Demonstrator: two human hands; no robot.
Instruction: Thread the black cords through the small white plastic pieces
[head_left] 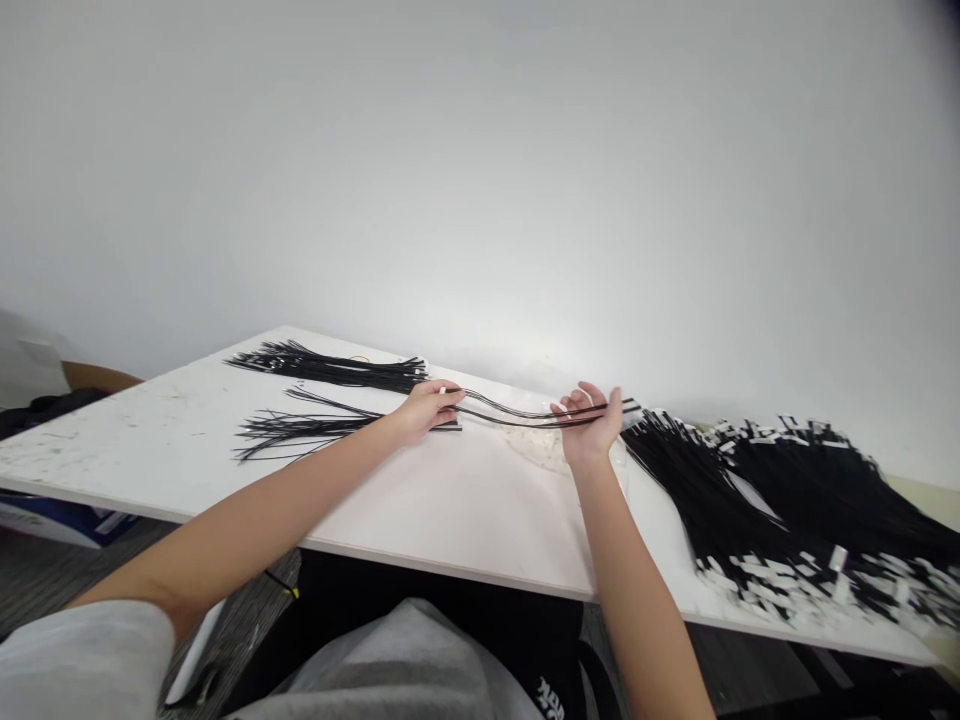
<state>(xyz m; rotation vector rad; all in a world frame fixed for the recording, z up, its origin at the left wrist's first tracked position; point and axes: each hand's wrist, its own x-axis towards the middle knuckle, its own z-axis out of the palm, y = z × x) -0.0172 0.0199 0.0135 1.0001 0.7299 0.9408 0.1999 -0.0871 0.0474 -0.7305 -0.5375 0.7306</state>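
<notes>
A few thin black cables (517, 412) stretch between my two hands above the white table. My left hand (429, 410) pinches their left ends, where a small white tip shows at the fingers. My right hand (592, 425) is turned palm up, with the cables running between its thumb and loosely curled fingers; their dark ends stick out to the right. Beside and under my left hand lies a loose bunch of black cables (300, 430), its strands fanned out to the left. Behind it is a thicker, neater bundle of black cables (337, 368).
Large piles of black cables with white connector ends (817, 490) cover the right side of the table (450, 510). A clear plastic bag (536, 445) with small pale pieces lies behind and beside my right hand. A wall (480, 180) rises at the table's back edge.
</notes>
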